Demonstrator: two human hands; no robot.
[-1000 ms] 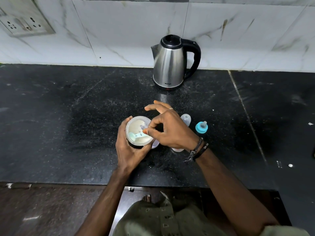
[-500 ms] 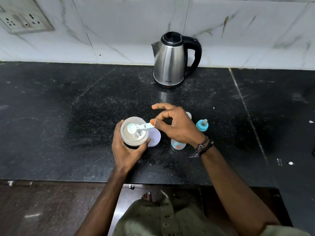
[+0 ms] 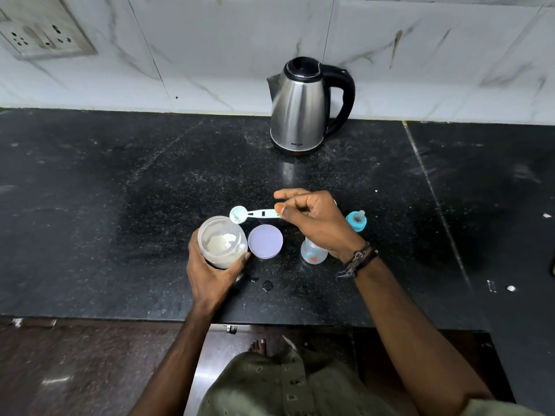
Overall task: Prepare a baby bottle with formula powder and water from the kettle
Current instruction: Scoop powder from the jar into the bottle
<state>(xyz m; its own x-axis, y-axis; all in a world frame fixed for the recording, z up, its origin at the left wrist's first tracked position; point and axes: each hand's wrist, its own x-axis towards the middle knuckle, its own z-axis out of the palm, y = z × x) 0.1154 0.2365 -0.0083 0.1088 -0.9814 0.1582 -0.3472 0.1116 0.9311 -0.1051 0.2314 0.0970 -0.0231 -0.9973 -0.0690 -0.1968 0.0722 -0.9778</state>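
Observation:
My left hand (image 3: 211,273) grips a clear formula jar (image 3: 222,241) with white powder inside, tilted toward me on the black counter. My right hand (image 3: 318,223) pinches the handle of a pale green scoop (image 3: 252,214), held level above the jar's far rim with some powder in its bowl. The clear baby bottle (image 3: 313,252) lies partly hidden under my right wrist. Its blue teat cap (image 3: 356,221) stands just right of that hand. The jar's lilac lid (image 3: 265,241) rests flat between jar and bottle. A steel kettle (image 3: 300,106) stands at the back by the wall.
The black stone counter (image 3: 90,205) runs the full width, with a seam (image 3: 432,190) on the right and its front edge near my body. A wall socket (image 3: 39,34) sits at upper left. A small water drop (image 3: 266,285) lies near the jar.
The scoop has come up out of the jar and moved right and away, now clear of the opening. My left hand has kept hold of the jar.

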